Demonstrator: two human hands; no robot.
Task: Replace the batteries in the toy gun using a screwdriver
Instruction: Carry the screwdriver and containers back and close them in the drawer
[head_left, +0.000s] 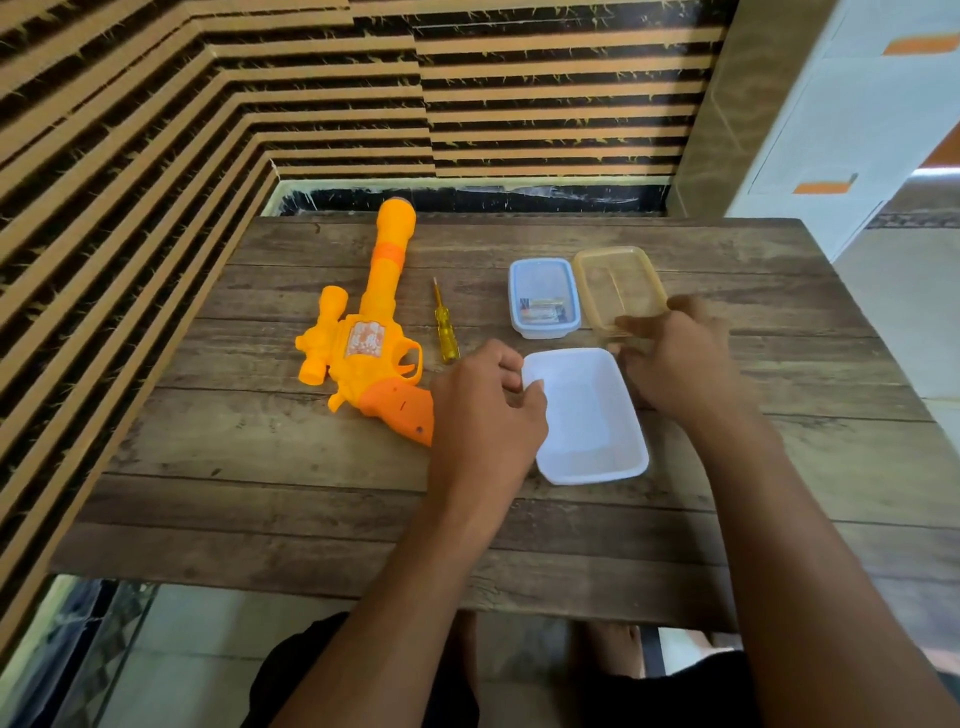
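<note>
Wood-plank table (311, 493) stands against a wall (156, 130) of dark and tan horizontal stripes. All items lie on the tabletop.

Left hand (485, 415): fingers curled over the far-left corner of the white tray (587, 421), thumb on the rim, pinching that corner. The tray sits flat on the table, open side up, nearest the person.

Right hand (685, 358): motion-blurred, positioned at the tray's far-right corner, with fingertips reaching the near end of the amber box (618, 280). Whether this hand grasps either container cannot be determined.

Amber box: translucent, open, just beyond the tray on the right.

Blue-rimmed box (545, 332): clear, directly left of the amber box and close against it. Batteries (543, 309) lie at its near end.

Screwdriver (444, 330): yellow translucent handle toward the person, shaft pointing away. It lies left of the blue-rimmed box, apart from both hands.

Toy gun (371, 332): yellow body with orange grip, lying on its side left of the screwdriver. The barrel points toward the wall and the grip toward the person. The left hand partly covers the grip end in this view; contact cannot be confirmed.

White cabinet (857, 104) with orange handles stands beyond the table's far-right corner.
</note>
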